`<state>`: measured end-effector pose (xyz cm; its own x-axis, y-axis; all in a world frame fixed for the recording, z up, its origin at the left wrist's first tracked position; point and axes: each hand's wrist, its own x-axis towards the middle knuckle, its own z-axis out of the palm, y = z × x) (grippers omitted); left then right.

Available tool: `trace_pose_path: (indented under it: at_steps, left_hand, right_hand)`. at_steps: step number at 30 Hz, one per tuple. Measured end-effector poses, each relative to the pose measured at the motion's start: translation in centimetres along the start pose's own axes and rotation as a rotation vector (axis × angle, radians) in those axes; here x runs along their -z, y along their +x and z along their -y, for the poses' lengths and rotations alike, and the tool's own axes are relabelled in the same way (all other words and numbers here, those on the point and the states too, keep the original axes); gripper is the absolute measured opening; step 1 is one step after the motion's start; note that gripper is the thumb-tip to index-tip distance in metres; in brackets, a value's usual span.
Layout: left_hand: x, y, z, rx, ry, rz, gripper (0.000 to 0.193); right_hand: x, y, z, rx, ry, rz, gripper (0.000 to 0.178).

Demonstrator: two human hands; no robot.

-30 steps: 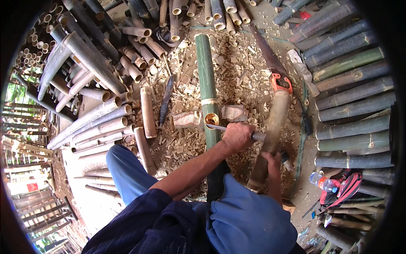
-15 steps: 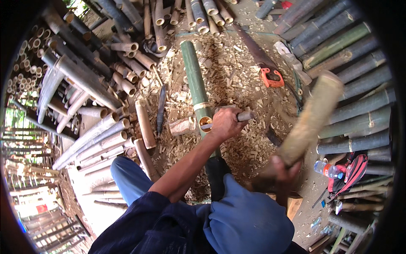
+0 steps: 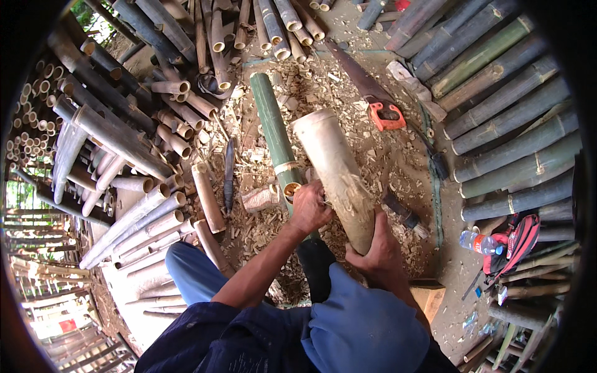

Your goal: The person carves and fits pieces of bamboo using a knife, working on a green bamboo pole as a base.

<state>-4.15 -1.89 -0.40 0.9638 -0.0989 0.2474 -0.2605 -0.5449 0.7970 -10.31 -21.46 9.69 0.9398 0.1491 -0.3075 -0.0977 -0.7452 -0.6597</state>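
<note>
A green bamboo pole (image 3: 272, 118) lies pointing away from me across wood chips, with a pale ring at its joint and a cut opening (image 3: 290, 189) just nearer than that ring. My left hand (image 3: 312, 208) is closed around a chisel at this opening; the mallet and my fingers hide most of the tool. In my right hand (image 3: 378, 250) is a thick wooden mallet (image 3: 329, 152), gripped by its narrower end. Its broad head reaches up and left, in front of the chisel handle. Whether they touch, I cannot tell. My dark-covered foot (image 3: 314, 264) is at the pole's near end.
An orange-handled saw (image 3: 387, 116) and a dark-handled tool (image 3: 404, 214) lie to the right. A sheathed-looking dark blade (image 3: 229, 177) lies left, near a short bamboo piece (image 3: 208, 199). Bamboo poles (image 3: 516, 124) line the right; a bottle (image 3: 479, 241) and red-black bag (image 3: 519, 245) are nearby.
The mallet has swung left from out at the right to beside my left hand, now covering the chisel handle. My left hand still grips at the opening; the whole view has shifted slightly.
</note>
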Motion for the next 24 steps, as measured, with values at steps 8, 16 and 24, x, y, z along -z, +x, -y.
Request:
trace_pose_path:
  at_steps: [8, 16, 24]
  left_hand:
    - [3.2, 10.8, 1.3, 0.530, -0.474, 0.398, 0.026]
    - [0.2, 12.2, 6.5, 0.413, -0.303, 0.756, 0.033]
    - [1.6, 10.1, 6.2, 0.319, -0.493, 0.635, 0.031]
  right_hand:
    - [0.1, -0.6, -4.7, 0.007, 0.614, -0.082, 0.099]
    - [3.0, 0.2, -5.7, -0.060, 0.639, -0.266, 0.092]
    - [2.9, 6.2, -2.4, 0.129, 0.083, 0.024, 0.100]
